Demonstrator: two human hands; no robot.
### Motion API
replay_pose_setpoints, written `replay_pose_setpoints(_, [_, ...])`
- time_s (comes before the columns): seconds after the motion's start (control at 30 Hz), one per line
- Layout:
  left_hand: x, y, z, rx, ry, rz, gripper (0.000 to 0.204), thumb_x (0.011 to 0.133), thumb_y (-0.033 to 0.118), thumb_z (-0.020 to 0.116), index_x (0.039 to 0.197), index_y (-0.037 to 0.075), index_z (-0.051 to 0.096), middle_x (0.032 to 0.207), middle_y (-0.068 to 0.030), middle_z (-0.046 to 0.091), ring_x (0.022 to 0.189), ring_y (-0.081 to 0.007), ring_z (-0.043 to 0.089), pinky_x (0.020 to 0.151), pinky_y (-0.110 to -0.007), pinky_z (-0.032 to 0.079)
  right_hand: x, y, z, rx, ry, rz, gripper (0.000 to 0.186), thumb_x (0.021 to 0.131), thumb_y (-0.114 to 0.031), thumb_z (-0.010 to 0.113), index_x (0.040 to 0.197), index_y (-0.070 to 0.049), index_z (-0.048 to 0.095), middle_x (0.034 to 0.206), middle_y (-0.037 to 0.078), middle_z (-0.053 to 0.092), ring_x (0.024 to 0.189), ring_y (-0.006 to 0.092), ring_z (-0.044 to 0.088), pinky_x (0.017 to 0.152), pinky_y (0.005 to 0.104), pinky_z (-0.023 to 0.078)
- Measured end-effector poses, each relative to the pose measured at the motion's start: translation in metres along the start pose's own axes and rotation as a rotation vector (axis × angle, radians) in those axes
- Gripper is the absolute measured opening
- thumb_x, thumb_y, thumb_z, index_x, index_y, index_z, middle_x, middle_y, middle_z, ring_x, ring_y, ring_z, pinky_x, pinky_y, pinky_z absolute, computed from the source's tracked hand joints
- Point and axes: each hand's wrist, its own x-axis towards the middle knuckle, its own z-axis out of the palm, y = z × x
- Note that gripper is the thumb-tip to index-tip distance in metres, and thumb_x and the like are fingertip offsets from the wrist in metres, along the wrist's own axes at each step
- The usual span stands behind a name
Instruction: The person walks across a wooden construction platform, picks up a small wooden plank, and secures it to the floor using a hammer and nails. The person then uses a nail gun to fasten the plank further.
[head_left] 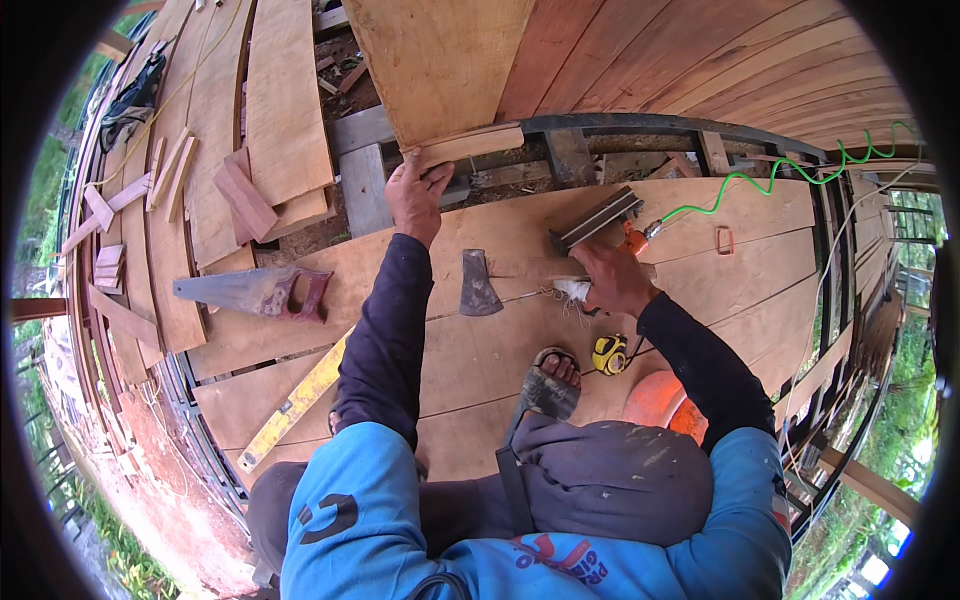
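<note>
Left grip [414,195]: thumb and fingers closed on the near-left end of a narrow wood strip [478,145]. Strip lies along the lower edge of a wide pale board [440,65], above the gap where dark framing [568,158] shows.

Right grip [615,280]: curled around an orange and black nail gun [600,219], handle mostly hidden by the hand. Green coiled hose [770,190] runs from the tool toward the far right. White threads [572,290] bunch beside the fingers; what they belong to, can't tell.

On the plank floor [750,262]: hatchet [481,285] between the two forearms, head to the left, wooden handle passing under the right hand. Yellow tape measure [609,354] near the sandaled foot [550,383]; orange rounded object [668,403] just beyond it, partly covered by the leg. Handsaw [245,292] left of the left forearm, red handle toward it. Yellow level [296,405] slants below the saw. Reddish offcuts [245,197] upper left, on loose boards.
</note>
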Motion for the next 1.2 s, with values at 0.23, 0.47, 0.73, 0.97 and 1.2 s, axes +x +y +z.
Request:
replay_pose_setpoints(0.23, [0.0, 0.004, -0.006, 0.006, 0.004, -0.003, 0.029, 0.098, 0.024, 0.059, 0.109, -0.003, 0.056, 0.101, -0.0156, 0.066, 0.085, -0.0284, 0.069, 0.084, -0.042, 0.058, 0.016, -0.006, -0.015, -0.149, 0.034, 0.021, 0.037, 0.075, -0.016, 0.069, 0.107, -0.004, 0.054, 0.099, 0.015, 0.063, 0.094, 0.0348, 0.064, 0.077, 0.0443, 0.051])
replay_pose_setpoints(0.47, [-0.002, 0.006, -0.003, -0.015, 0.007, 0.0, 0.029, 0.095, 0.023, 0.064, 0.104, -0.002, 0.055, 0.098, -0.0163, 0.066, 0.083, -0.0271, 0.07, 0.081, -0.039, 0.06, 0.017, -0.003, -0.009, -0.052, 0.02, -0.05, 0.036, 0.077, -0.021, 0.073, 0.103, -0.003, 0.055, 0.095, 0.016, 0.064, 0.088, 0.0375, 0.064, 0.072, 0.0464, 0.051])
replay_pose_setpoints(0.73, [-0.001, 0.005, -0.002, 0.039, 0.028, 0.011, 0.029, 0.097, 0.023, 0.06, 0.11, -0.002, 0.054, 0.103, -0.0165, 0.065, 0.083, -0.0301, 0.069, 0.082, -0.043, 0.059, 0.015, -0.016, -0.01, -0.012, -0.063, 0.018, 0.03, 0.071, -0.01, 0.066, 0.096, -0.002, 0.051, 0.088, 0.019, 0.066, 0.081, 0.0409, 0.064, 0.069, 0.0505, 0.049])
replay_pose_setpoints(0.97, [-0.001, 0.005, -0.001, 0.03, 0.011, -0.002, 0.031, 0.097, 0.024, 0.06, 0.11, -0.003, 0.054, 0.102, -0.0166, 0.066, 0.084, -0.0301, 0.069, 0.083, -0.043, 0.059, 0.017, -0.015, -0.009, 0.019, -0.069, 0.06, 0.031, 0.073, -0.012, 0.067, 0.098, -0.001, 0.052, 0.09, 0.02, 0.066, 0.082, 0.0403, 0.064, 0.068, 0.0508, 0.05])
replay_pose_setpoints(1.2, [0.002, 0.003, -0.004, 0.028, 0.018, 0.004, 0.031, 0.096, 0.024, 0.061, 0.11, -0.003, 0.055, 0.101, -0.0165, 0.066, 0.083, -0.0294, 0.069, 0.083, -0.043, 0.058, 0.03, 0.007, -0.017, -0.084, 0.077, -0.145, 0.029, 0.071, -0.007, 0.064, 0.098, -0.004, 0.051, 0.089, 0.017, 0.062, 0.082, 0.0385, 0.065, 0.067, 0.0475, 0.052])
